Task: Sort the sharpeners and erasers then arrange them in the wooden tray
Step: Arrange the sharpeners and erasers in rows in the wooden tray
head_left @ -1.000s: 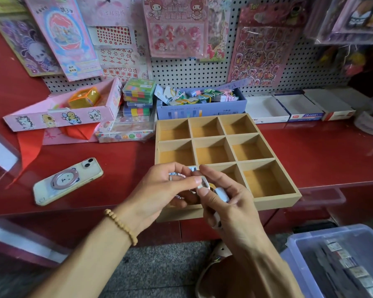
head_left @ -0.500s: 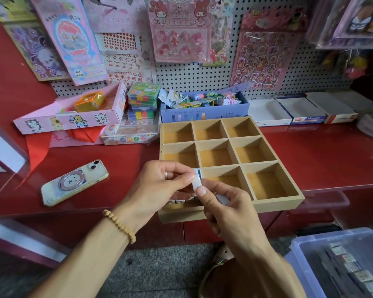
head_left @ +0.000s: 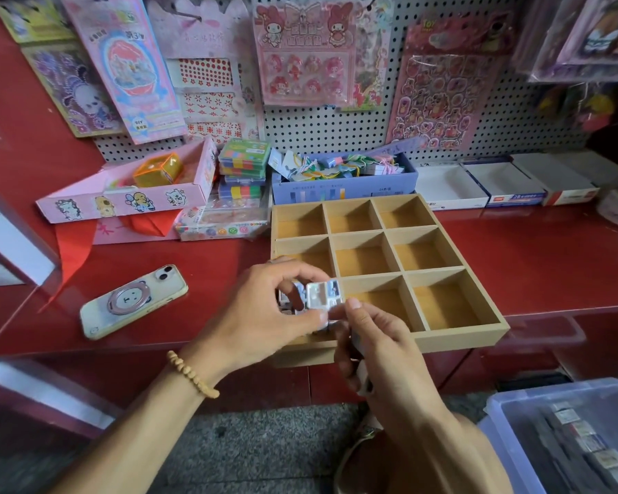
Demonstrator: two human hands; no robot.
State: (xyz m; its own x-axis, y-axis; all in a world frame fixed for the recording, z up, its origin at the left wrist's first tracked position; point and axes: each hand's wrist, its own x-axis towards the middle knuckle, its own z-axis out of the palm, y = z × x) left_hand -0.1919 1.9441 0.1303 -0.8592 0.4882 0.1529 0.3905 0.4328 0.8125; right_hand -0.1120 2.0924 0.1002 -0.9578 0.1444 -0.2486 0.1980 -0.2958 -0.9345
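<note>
Fingers of both hands meet over the near left corner of the wooden tray (head_left: 461,338), pinching a small white sharpener (head_left: 323,295) between them. Going from the left, a phone (head_left: 133,302) in a pale case with a ring holder lies face down on the red tabletop (head_left: 550,262), well apart from the tray. Behind it sits a long pink box (head_left: 122,201) holding an orange cube, and just beside that a stack of clear cases with coloured blocks (head_left: 243,169). The left hand (head_left: 264,315), with a beaded bracelet (head_left: 191,374) on its wrist, curls its fingers and thumb round the left side of the sharpener; a few more small pieces show under that hand, too hidden to tell apart. The right hand (head_left: 375,344) grips the sharpener's lower right edge with thumb and fingertips. The tray has nine compartments in three rows; those in view hold nothing, and the near left one is covered by the hands. Behind the tray stands a blue box (head_left: 343,192) of mixed small stationery, with white open boxes (head_left: 507,187) to its right along the pegboard (head_left: 371,133). At the far right, low down, a translucent bin (head_left: 514,440) holds a row of small wrapped pieces (head_left: 585,440).
</note>
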